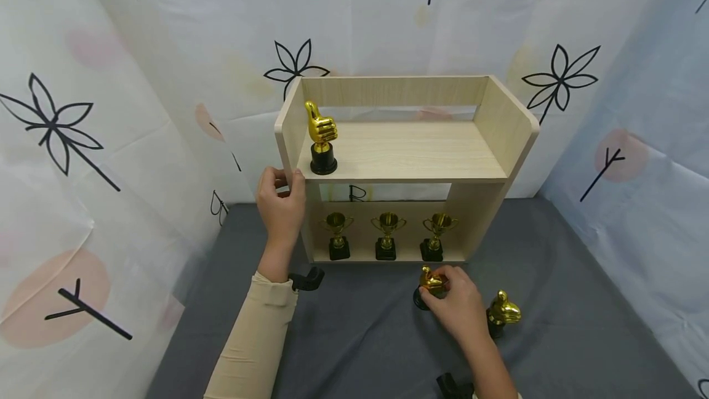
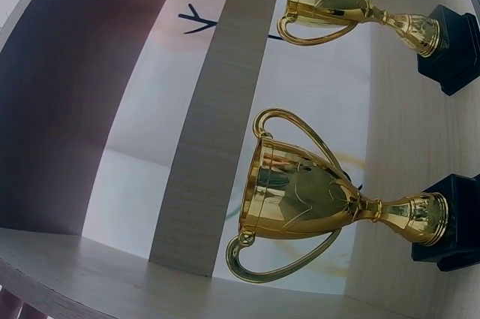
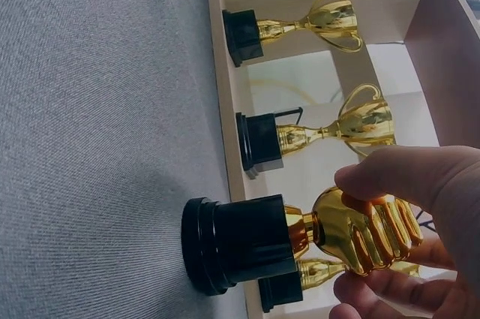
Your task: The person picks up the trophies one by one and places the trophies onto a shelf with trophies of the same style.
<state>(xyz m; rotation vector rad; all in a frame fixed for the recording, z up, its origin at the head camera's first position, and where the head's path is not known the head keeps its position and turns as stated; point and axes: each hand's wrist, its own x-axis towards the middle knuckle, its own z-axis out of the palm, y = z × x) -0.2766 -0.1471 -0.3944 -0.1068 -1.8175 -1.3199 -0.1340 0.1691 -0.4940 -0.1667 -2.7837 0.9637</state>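
Observation:
My right hand (image 1: 456,300) pinches a gold thumbs-up trophy (image 3: 251,240) by its fist-shaped top, between thumb and fingers, in front of the shelf's lower edge. Its round black base points down over the grey cloth. At the left side of the two-tier wooden shelf (image 1: 410,146), my left hand (image 1: 282,208) grips the side panel, with the thumb on its front edge. Another thumbs-up trophy (image 1: 322,140) stands upright on the upper tier, at the left end. A third thumbs-up trophy (image 1: 503,313) is on the cloth, just right of my right wrist.
Three gold cup trophies stand in a row on the lower tier: a left cup (image 1: 338,236), a middle cup (image 1: 388,236) and a right cup (image 1: 437,236). Grey cloth (image 1: 354,350) covers the table. Patterned white fabric (image 1: 194,36) hangs behind and at both sides.

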